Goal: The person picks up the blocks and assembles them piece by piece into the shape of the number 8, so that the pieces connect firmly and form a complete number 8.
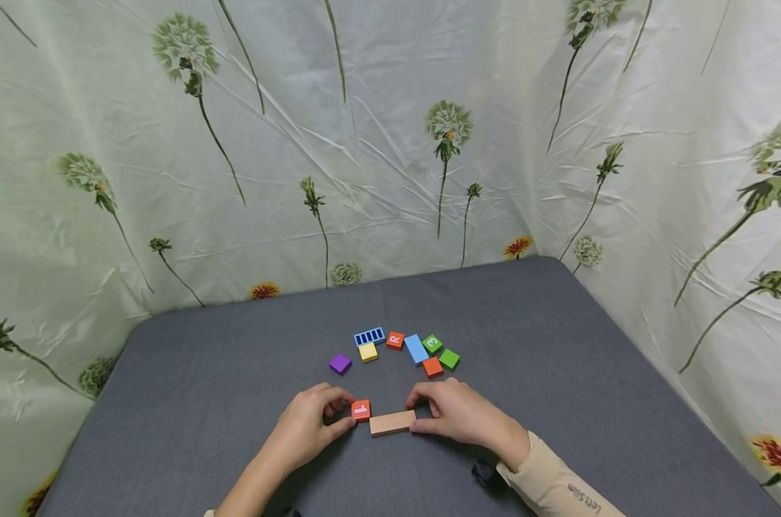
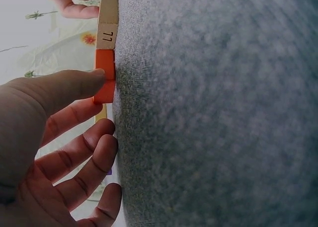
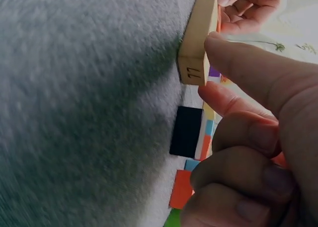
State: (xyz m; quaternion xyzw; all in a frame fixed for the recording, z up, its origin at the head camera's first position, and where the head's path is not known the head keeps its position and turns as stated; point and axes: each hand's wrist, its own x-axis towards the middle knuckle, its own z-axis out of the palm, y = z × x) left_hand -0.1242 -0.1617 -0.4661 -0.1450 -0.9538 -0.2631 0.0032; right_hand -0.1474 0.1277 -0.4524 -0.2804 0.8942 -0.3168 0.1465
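Observation:
My left hand [image 1: 307,424] pinches a small red block [image 1: 361,410] with a white 1 on its top, thumb on the near side and index finger at the far side. Directly right of it on the table lies a plain wooden plank block [image 1: 392,423]. Its right end is between the thumb and index finger of my right hand [image 1: 458,413]. In the right wrist view the wooden block [image 3: 198,43] shows dark printed digits on its end, and the other right fingers are curled below. The two blocks meet end to side in the left wrist view.
Beyond the hands lie a purple block [image 1: 340,365], yellow block [image 1: 368,352], blue barred block [image 1: 369,336], red R block [image 1: 395,340], light blue block [image 1: 417,350], plain red block [image 1: 432,368] and two green blocks [image 1: 450,360]. A flowered curtain [image 1: 390,179] borders the grey table [image 1: 235,373].

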